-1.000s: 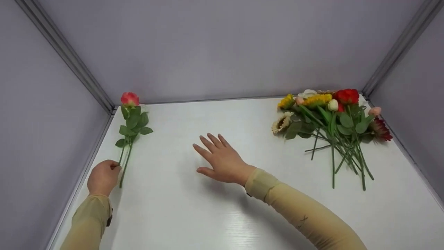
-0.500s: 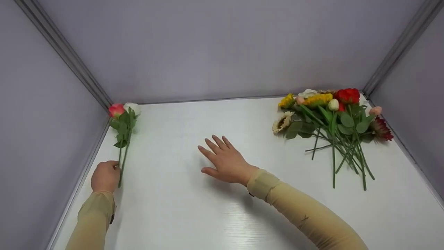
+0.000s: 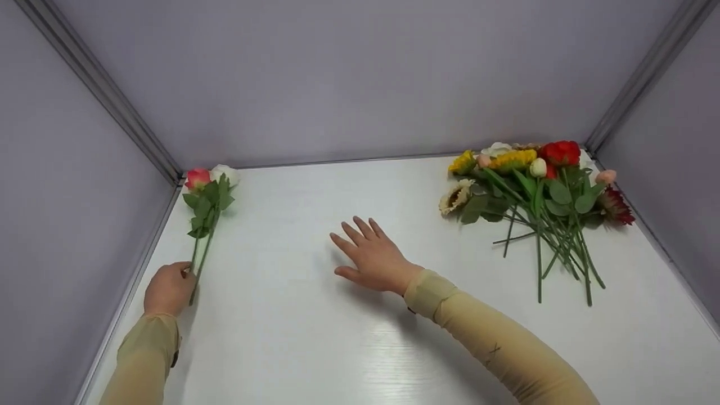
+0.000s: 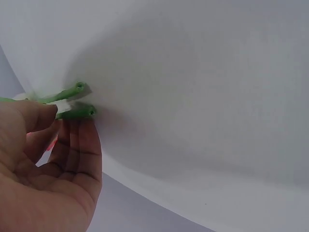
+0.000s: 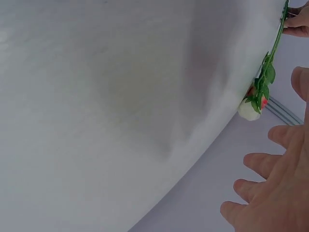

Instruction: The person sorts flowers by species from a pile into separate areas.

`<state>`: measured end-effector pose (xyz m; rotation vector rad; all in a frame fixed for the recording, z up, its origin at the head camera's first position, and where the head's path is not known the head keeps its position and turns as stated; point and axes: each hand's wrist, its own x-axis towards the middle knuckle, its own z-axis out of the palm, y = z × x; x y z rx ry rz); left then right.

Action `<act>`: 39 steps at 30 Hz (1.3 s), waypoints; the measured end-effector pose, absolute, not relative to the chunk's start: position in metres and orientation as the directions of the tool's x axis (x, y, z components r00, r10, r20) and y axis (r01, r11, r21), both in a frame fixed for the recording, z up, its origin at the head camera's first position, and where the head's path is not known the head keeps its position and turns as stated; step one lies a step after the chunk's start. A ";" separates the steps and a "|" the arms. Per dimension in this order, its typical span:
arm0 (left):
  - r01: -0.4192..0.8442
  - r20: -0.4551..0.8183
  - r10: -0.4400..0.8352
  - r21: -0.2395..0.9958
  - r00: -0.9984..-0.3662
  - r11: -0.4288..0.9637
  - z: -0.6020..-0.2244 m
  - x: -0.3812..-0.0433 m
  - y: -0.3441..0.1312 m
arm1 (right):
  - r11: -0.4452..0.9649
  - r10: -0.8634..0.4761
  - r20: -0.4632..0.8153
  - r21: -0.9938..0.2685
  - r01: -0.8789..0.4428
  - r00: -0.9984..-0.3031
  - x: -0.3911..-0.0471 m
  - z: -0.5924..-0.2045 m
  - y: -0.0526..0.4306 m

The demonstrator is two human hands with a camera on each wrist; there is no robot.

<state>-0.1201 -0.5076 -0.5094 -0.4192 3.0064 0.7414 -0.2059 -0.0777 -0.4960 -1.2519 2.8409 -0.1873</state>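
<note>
1. While the person's left hand point(image 3: 169, 289) is at the left side of a flat white desk point(image 3: 270, 337), its fingers point(image 4: 84, 150) are curled, pinching the thin green stem of a pink-red rose point(image 3: 202, 209) with dark green leaves.
2. Just beside that rose is a rounded white bloom point(image 3: 226, 174) on a second green stem; whether the fingers grip this one too cannot be told. Both flower heads are at the desk's far left corner.
3. Over the middle of the desk, the right hand point(image 3: 374, 261) is palm down, fingers straight and spread wide, holding nothing.
4. At the far right is a loose pile of flowers point(image 3: 534, 197), their green stems crossing: yellow, red, white, pale pink, dark red and cream.
5. Pale grey walls point(image 3: 360, 79) surround the desk; yellowish-beige sleeves point(image 3: 140, 360) cover both arms.
</note>
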 end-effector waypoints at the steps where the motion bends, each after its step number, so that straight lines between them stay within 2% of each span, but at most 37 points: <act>1: -0.266 -0.085 -0.255 0.457 -0.963 0.849 -0.509 -0.119 -0.508 | 0.674 -0.732 0.021 -0.122 -0.728 -0.681 -0.207 -0.496 -0.076; 7: -0.311 -0.084 -0.307 0.461 -0.948 0.831 -0.506 -0.118 -0.507 | 0.706 -0.698 0.028 -0.138 -0.695 -0.715 -0.215 -0.499 -0.059; 10: -0.313 -0.014 -0.342 0.441 -0.939 0.841 -0.503 -0.121 -0.499 | 0.735 -0.663 0.045 -0.148 -0.661 -0.747 -0.223 -0.499 -0.045; 12: -0.267 0.066 -0.322 0.421 -0.944 0.867 -0.500 -0.126 -0.488 | 0.761 -0.627 0.066 -0.160 -0.629 -0.776 -0.230 -0.499 -0.032; 18: -0.009 0.227 -0.092 0.338 -0.969 0.941 -0.494 -0.149 -0.425 | 0.823 -0.462 0.180 -0.279 -0.495 -0.869 -0.255 -0.498 0.025; 22: 0.149 0.219 0.089 0.277 -0.972 0.949 -0.494 -0.161 -0.364 | 0.833 -0.315 0.248 -0.390 -0.393 -0.916 -0.267 -0.495 0.073; 25: 0.256 0.196 0.212 0.240 -0.957 0.936 -0.494 -0.165 -0.314 | 0.836 -0.216 0.254 -0.451 -0.313 -0.943 -0.270 -0.491 0.111; 31: 0.473 0.157 0.449 0.180 -0.880 0.863 -0.489 -0.165 -0.219 | 0.831 -0.077 0.191 -0.530 -0.169 -0.979 -0.269 -0.481 0.186; 36: 0.667 0.129 0.656 0.072 -0.744 0.742 -0.487 -0.162 -0.149 | 0.860 -0.043 0.066 -0.505 -0.071 -0.997 -0.268 -0.476 0.234; 39: 0.741 0.107 0.736 0.017 -0.669 0.671 -0.486 -0.158 -0.114 | 0.873 -0.032 -0.035 -0.487 -0.011 -0.999 -0.268 -0.473 0.250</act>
